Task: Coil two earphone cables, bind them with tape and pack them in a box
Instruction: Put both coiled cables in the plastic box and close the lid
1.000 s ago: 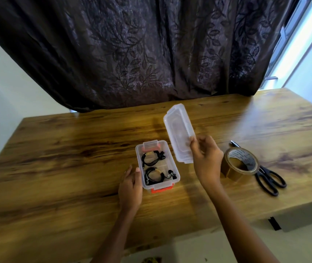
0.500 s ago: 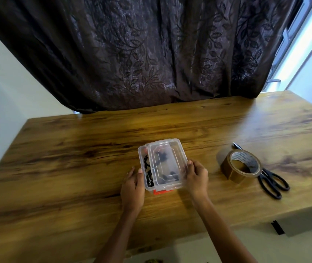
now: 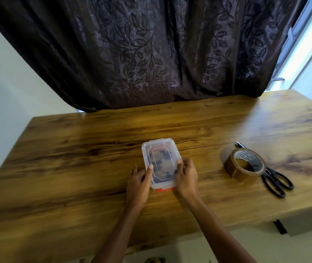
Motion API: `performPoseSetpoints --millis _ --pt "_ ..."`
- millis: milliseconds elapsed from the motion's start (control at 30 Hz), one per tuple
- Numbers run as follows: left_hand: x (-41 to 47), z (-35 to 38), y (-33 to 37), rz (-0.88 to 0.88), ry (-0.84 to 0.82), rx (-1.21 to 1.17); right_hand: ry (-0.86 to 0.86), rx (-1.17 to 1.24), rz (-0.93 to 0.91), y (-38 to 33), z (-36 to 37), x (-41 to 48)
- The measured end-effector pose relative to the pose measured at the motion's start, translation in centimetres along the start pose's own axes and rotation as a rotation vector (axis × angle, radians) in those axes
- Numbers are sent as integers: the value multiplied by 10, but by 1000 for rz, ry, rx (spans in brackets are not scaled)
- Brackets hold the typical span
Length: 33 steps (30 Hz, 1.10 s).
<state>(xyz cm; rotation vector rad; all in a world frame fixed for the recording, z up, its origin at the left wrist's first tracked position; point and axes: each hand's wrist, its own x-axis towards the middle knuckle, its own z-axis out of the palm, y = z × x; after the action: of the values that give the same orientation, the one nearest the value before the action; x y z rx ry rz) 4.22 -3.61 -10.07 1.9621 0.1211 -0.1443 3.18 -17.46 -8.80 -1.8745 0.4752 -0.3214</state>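
Dark leaf-patterned curtain (image 3: 141,54) hangs behind a wooden table (image 3: 75,168). 1 clear box (image 3: 162,186) sits mid-table with its lid (image 3: 159,147) on; 2 dark cables (image 3: 160,164) show blurred through it. At the box's 7 o'clock the left hand (image 3: 139,184) grips it, thumb on the lid; at 5 o'clock the right hand (image 3: 186,177) grips likewise. Tape (image 3: 235,171) lies at 3 o'clock, scissors (image 3: 266,172) touching its 4 o'clock side.

Lidded clear box (image 3: 160,150) holding dark earphones (image 3: 160,164)

head-worn view, looking forward and down, near table (image 3: 75,149)
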Motion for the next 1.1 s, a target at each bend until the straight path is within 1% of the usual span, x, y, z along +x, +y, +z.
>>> performPoseSetpoints --millis 33,167,267,367,500,567,633,667,733,767,833,933,1100 --pt "0 -1 2 12 -9 13 -4 -9 -5 0 1 -1" --pt "-4 -5 14 11 48 -107 -66 -20 -19 -3 3 -4" --pt "-1 -3 15 12 74 -115 -90 -18 3 -2 3 -1" --pt "1 0 13 -43 82 -124 -114 51 36 0 3 2" --pt "-3 -2 18 -53 92 -105 -132 86 0 5 1 -1" --pt "-2 -2 18 -59 102 -114 -137 100 -89 7 -4 -5" --pt "1 0 14 -74 93 -141 -154 55 -273 10 -16 -13" --pt "3 1 12 -87 92 -149 -174 -7 -370 13 -24 -18" --pt "5 1 9 -107 99 -158 -197 -241 -533 21 -38 -27" --pt "5 1 9 -111 104 -164 -203 -359 -594 26 -44 -29" --pt "5 2 9 -108 112 -176 -227 -522 -688 32 -53 -29" --pt "4 2 9 -102 119 -175 -228 -632 -769 39 -55 -20" --pt "4 3 9 -101 127 -193 -183 -620 -784 40 -49 -17"
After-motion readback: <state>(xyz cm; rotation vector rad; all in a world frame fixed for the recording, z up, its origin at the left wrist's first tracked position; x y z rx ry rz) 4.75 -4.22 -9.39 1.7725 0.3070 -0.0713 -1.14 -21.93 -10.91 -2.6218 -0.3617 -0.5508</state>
